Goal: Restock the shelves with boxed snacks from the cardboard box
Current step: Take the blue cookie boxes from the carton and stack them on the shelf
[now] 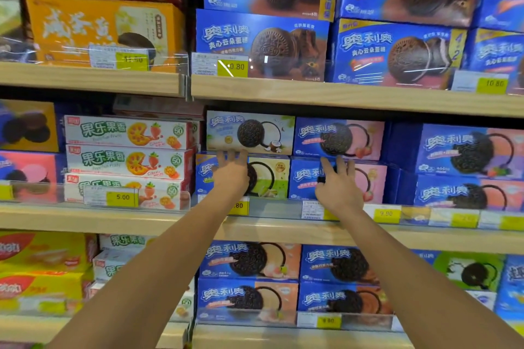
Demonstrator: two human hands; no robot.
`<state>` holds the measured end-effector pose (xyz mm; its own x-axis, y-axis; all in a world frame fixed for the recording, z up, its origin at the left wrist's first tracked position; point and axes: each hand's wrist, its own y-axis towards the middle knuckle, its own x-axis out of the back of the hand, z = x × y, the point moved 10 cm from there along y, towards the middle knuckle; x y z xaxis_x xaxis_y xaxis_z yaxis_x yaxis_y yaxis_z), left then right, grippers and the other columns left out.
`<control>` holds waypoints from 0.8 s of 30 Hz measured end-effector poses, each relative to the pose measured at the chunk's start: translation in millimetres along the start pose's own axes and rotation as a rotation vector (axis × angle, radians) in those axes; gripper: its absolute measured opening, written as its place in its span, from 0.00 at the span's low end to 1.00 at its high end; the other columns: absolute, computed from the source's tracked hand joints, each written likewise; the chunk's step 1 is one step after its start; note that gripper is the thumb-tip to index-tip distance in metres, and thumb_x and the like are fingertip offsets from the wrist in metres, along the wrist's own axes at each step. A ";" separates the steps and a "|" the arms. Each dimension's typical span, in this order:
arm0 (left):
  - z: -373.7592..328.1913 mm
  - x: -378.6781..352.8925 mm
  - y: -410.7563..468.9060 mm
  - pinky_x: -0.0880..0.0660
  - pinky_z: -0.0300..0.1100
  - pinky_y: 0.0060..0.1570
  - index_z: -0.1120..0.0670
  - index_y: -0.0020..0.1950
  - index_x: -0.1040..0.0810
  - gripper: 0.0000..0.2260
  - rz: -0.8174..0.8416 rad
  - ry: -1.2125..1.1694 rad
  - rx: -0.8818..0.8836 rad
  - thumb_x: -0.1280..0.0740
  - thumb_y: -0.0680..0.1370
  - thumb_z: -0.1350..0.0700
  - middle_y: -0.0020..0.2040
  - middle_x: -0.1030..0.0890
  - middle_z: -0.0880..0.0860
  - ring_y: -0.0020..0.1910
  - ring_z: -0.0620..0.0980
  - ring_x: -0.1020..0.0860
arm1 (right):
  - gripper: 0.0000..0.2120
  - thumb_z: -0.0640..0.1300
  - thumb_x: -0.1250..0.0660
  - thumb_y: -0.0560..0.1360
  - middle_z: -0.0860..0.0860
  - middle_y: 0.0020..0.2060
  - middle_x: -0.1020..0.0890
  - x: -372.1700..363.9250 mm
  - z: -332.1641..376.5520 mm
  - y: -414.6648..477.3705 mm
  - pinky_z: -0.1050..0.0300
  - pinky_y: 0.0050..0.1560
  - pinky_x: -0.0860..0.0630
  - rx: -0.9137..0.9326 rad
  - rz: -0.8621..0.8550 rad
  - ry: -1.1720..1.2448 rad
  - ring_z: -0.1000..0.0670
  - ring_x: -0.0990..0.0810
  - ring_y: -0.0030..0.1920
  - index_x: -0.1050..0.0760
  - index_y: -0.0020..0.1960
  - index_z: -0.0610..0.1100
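Both my arms reach up to the middle shelf (272, 231). My left hand (231, 171) lies with spread straight fingers on the front of a blue and green cookie box (272, 177), fingertips at the lower edge of the pale coconut cookie box (251, 132) stacked on it. My right hand (338, 184) rests with straight fingers on the lower blue and pink strawberry cookie box (371, 178), under a matching pink box (340, 137). Neither hand curls round a box. The cardboard box is out of view.
White fruit-biscuit boxes (127, 150) stand left of the cookie boxes. Large blue cake boxes (263, 45) fill the shelf above; more blue cookie boxes (249, 280) fill the shelf below. Yellow price tags (387, 214) line the clear shelf rails.
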<state>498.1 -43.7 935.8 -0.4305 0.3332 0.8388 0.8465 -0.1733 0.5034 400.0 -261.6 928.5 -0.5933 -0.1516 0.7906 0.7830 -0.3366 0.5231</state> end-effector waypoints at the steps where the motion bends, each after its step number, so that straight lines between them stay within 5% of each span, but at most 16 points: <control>1: 0.6 0.1 -0.8 0.32 0.60 0.62 0.54 0.72 0.40 0.26 -0.004 0.003 -0.001 0.34 0.77 0.58 0.71 0.39 0.58 0.73 0.62 0.47 | 0.30 0.43 0.43 0.77 0.47 0.77 0.52 0.1 0.6 -0.8 0.43 0.69 0.38 -0.004 -0.006 0.000 0.42 0.58 0.76 0.49 0.77 0.50; 15: -6.4 3.4 -4.1 0.32 0.63 0.62 0.55 0.72 0.38 0.26 -0.037 -0.067 -0.047 0.34 0.76 0.57 0.71 0.38 0.58 0.72 0.62 0.47 | 0.31 0.46 0.42 0.77 0.48 0.77 0.54 -4.0 -6.7 3.3 0.40 0.70 0.40 -0.013 0.036 0.005 0.42 0.61 0.76 0.50 0.77 0.51; 21: -3.9 13.9 -12.2 0.37 0.58 0.68 0.55 0.72 0.37 0.27 -0.010 -0.278 -0.080 0.32 0.75 0.53 0.71 0.36 0.57 0.73 0.59 0.46 | 0.31 0.45 0.41 0.78 0.45 0.77 0.56 -4.4 -3.8 1.9 0.44 0.74 0.51 0.010 0.163 0.100 0.40 0.62 0.76 0.50 0.77 0.47; 24: -8.4 27.2 -30.4 0.35 0.54 0.65 0.56 0.70 0.35 0.26 -0.072 -0.240 -0.101 0.33 0.75 0.51 0.68 0.32 0.58 0.69 0.60 0.39 | 0.28 0.42 0.40 0.77 0.43 0.76 0.48 15.6 -2.9 -9.1 0.48 0.72 0.42 0.034 0.059 0.170 0.44 0.53 0.77 0.43 0.74 0.40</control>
<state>458.1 -37.1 945.1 -0.3921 0.5561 0.7328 0.7754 -0.2287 0.5885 383.0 -263.6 935.1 -0.5671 -0.3257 0.7565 0.8214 -0.2916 0.4902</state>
